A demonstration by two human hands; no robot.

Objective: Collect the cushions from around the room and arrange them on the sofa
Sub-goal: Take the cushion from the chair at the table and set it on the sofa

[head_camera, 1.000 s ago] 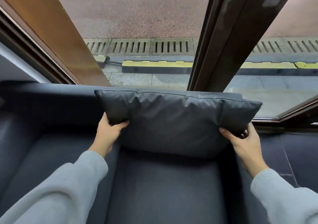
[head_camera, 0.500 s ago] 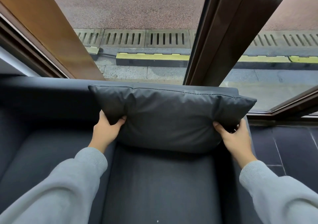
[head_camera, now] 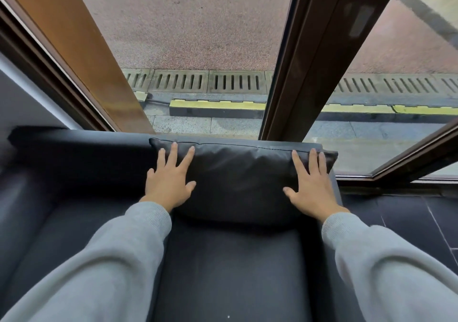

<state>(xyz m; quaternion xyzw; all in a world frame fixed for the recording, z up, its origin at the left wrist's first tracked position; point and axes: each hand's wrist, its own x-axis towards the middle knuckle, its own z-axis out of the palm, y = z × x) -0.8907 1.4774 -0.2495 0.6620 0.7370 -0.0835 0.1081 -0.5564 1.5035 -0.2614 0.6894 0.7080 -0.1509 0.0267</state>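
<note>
A dark grey cushion point(head_camera: 238, 173) stands upright against the backrest of the dark sofa point(head_camera: 74, 148), at the right end of the seat. My left hand point(head_camera: 169, 180) lies flat on the cushion's left part, fingers spread. My right hand point(head_camera: 311, 185) lies flat on its right part, fingers spread too. Neither hand grips it. The cushion's lower edge rests on the seat point(head_camera: 230, 272).
Behind the sofa is a large window with a dark brown post point(head_camera: 309, 56) and a lighter wooden frame point(head_camera: 81, 49). Outside lie a pavement, a drain grate and a yellow kerb. Dark floor tiles point(head_camera: 406, 222) show to the right of the sofa.
Both hands let go of the cushion's lower corners and now lie flat and open on its front. The cushion sits lower and closer against the backrest.
</note>
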